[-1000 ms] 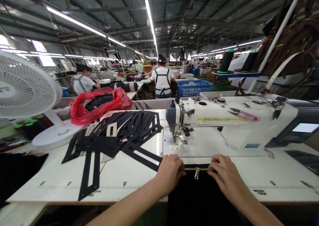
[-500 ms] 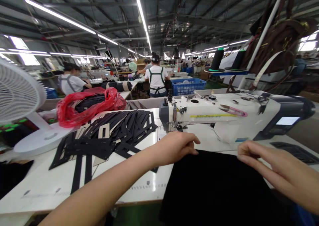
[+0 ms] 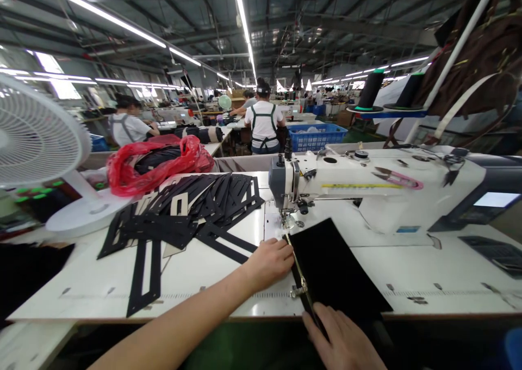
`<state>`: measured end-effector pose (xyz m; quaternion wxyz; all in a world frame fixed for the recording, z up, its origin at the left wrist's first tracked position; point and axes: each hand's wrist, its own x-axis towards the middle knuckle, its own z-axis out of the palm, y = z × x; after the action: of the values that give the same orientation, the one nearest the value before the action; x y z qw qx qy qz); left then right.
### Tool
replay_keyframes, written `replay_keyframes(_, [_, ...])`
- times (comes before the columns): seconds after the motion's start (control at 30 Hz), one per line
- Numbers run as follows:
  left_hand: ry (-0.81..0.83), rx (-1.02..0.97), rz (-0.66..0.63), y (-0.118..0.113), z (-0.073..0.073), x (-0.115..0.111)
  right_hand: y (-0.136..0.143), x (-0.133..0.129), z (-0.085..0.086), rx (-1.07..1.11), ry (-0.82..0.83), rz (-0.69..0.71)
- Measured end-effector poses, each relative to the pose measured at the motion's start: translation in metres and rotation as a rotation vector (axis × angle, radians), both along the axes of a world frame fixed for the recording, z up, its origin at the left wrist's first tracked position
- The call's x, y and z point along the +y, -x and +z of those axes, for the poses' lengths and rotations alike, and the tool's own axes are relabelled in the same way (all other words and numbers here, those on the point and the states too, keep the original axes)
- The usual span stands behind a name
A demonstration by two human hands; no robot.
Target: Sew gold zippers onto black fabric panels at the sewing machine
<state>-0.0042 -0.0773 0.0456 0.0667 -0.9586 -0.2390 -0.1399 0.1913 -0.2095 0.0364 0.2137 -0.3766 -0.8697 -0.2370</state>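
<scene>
A black fabric panel (image 3: 336, 266) lies on the machine table, with a gold-toothed zipper (image 3: 297, 261) along its left edge. Its top corner reaches the presser foot (image 3: 286, 222) of the white sewing machine (image 3: 379, 168). Beside the foot, my left hand (image 3: 269, 260) has its fingers curled and closed on the zipper edge. My right hand (image 3: 340, 334) pinches the lower end of that edge at the table's front. Between the two hands sits a metal zipper slider (image 3: 299, 290). The panel's lower part hangs out of sight.
Left of the machine lies a pile of black slotted frame pieces (image 3: 212, 201). Behind it is a red plastic bag (image 3: 159, 163), with a white fan (image 3: 87, 207) at far left. Pink-handled snips (image 3: 399, 178) rest on the machine arm. A co-worker (image 3: 263, 119) sits ahead.
The panel has come down flat onto the table and turned, its zipper edge now at the presser foot. My left hand moved down to that edge; my right hand moved left and toward me.
</scene>
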Motion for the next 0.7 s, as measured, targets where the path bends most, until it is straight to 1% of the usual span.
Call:
replay_keyframes(0.03, [0.027, 0.005, 0.046, 0.004, -0.008, -0.003, 0.004, 0.004, -0.003, 0.053, 0.054, -0.007])
replay_keyframes(0.07, [0.05, -0.019, 0.096, 0.007, -0.012, -0.006, 0.001, 0.01, -0.002, 0.122, 0.097, -0.031])
replay_keyframes(0.1, [0.076, -0.057, 0.141, 0.009, -0.014, -0.011, -0.006, 0.017, 0.002, 0.182, 0.131, -0.075])
replay_keyframes(0.13, [0.117, -0.093, 0.175, 0.01, -0.014, -0.016, -0.017, 0.026, 0.007, 0.238, 0.147, -0.154])
replay_keyframes(0.17, [0.168, -0.119, 0.194, 0.01, -0.013, -0.021, -0.031, 0.036, 0.011, 0.265, 0.167, -0.281])
replay_keyframes(0.2, [0.221, -0.128, 0.196, 0.009, -0.011, -0.024, -0.046, 0.047, 0.013, 0.273, 0.195, -0.437])
replay_keyframes(0.23, [0.267, -0.115, 0.185, 0.007, -0.009, -0.027, -0.059, 0.058, 0.013, 0.259, 0.257, -0.587])
replay_keyframes(0.27, [0.298, -0.086, 0.175, 0.004, -0.008, -0.028, -0.07, 0.068, 0.011, 0.26, 0.384, -0.67])
replay_keyframes(0.3, [0.319, -0.057, 0.174, 0.001, -0.008, -0.028, -0.078, 0.077, 0.006, 0.292, 0.489, -0.703])
replay_keyframes(0.37, [0.346, -0.009, 0.181, -0.006, -0.007, -0.024, -0.085, 0.089, -0.003, 0.365, 0.604, -0.698])
replay_keyframes(0.43, [0.362, 0.017, 0.19, -0.01, -0.008, -0.017, -0.082, 0.093, -0.008, 0.457, 0.595, -0.69])
replay_keyframes(0.53, [0.379, 0.043, 0.201, -0.013, -0.008, -0.01, -0.074, 0.089, -0.008, 0.555, 0.543, -0.698])
replay_keyframes(0.6, [0.384, 0.064, 0.207, -0.014, -0.008, -0.007, -0.074, 0.082, -0.008, 0.507, 0.524, -0.719])
replay_keyframes(0.7, [0.399, 0.088, 0.203, -0.014, -0.007, -0.005, -0.077, 0.073, -0.007, 0.287, 0.553, -0.814])
